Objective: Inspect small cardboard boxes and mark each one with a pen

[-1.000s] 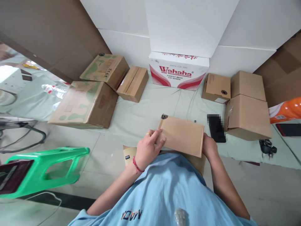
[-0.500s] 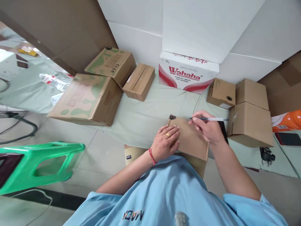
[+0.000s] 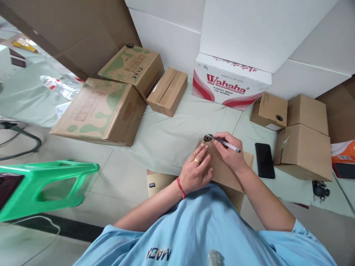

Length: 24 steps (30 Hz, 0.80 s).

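Observation:
A flat brown cardboard box [image 3: 223,170] lies at the table's near edge, in front of my body. My left hand [image 3: 196,165] rests on its left side with the fingers stretched out flat. Between the fingers of my right hand [image 3: 229,149] is a pen [image 3: 226,144] with a pale barrel, its tip at the box's far left corner. A black scribbled patch [image 3: 207,138] marks that corner, and the pen tip touches it or is just above it. The box's right part is partly covered by my right hand and forearm.
Right of the box lies a black phone [image 3: 264,160], beside stacked brown boxes [image 3: 305,147] and keys [image 3: 321,190]. A white water carton [image 3: 231,83] stands at the back. Large cartons [image 3: 97,111] and a smaller box [image 3: 168,92] are on the left, above a green stool [image 3: 50,184].
My right hand has moved left with the pen, from above the box's middle to the marked corner. The phone now shows fully. The view has shifted slightly.

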Available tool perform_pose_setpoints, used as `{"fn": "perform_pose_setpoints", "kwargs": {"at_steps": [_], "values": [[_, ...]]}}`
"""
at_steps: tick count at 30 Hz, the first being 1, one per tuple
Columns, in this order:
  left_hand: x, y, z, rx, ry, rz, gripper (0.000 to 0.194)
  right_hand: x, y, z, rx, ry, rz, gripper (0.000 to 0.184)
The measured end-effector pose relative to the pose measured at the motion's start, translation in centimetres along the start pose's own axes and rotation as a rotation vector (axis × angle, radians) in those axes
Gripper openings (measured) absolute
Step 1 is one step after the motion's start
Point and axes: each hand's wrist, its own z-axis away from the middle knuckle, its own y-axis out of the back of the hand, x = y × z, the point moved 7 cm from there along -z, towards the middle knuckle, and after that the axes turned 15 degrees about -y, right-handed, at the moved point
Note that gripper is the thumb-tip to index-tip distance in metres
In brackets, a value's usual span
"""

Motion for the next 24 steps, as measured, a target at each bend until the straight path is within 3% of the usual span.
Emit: {"fn": "perform_pose_setpoints", "kwargs": {"at_steps": [16,20,24], "values": [[0.0,0.2,-0.7,-0.006,0.017,0.021,0.053,0.9,-1.0,-0.9,-0.054,-0.145,0.03,0.024],[-0.1,0.1,-0.6,-0.006,0.034,0.039,0.054,1.1,0.0,-0.6,0.058,-0.123,0.036,0.019],[0.0,0.1,-0.6,-0.001,0.029,0.039,0.052,0.3,0.2,0.0,0.127,-0.007,0.185,0.02]]}}
